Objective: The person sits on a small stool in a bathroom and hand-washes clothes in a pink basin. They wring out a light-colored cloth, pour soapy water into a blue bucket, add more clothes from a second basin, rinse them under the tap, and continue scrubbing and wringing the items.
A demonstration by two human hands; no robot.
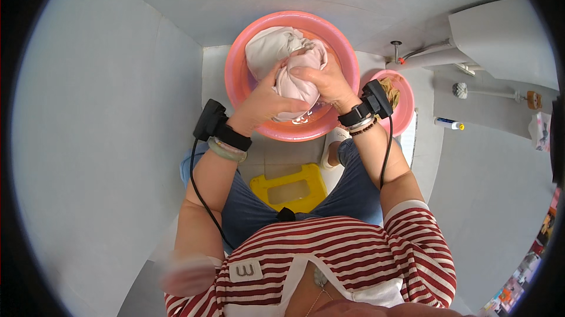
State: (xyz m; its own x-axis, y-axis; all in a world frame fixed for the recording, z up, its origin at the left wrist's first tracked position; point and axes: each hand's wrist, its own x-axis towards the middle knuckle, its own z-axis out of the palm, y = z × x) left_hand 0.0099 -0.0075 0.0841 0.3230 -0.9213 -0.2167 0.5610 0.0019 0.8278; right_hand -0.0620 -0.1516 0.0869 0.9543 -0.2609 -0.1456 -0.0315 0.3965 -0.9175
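A wide pink-orange basin [232, 72] stands on the floor in front of me, with water in it. My left hand [266, 102] and my right hand [332, 86] are both closed on a bunched, twisted pale pink cloth [298, 84] over the basin. The left hand grips its left side, and the right hand has its thumb across the folds. Just beyond lies a whiter bundle of wet cloth [268, 49], inside the basin. I cannot tell whether the two are one piece. Some of the fingers are hidden behind the cloth.
A smaller pink basin [405, 105] holding a brownish cloth [389, 92] stands to the right. Between my legs is a yellow plastic stool [318, 190]. A white sink [500, 40], a toilet brush [460, 90] and a white tube [448, 123] are at right. Grey walls close in left and ahead.
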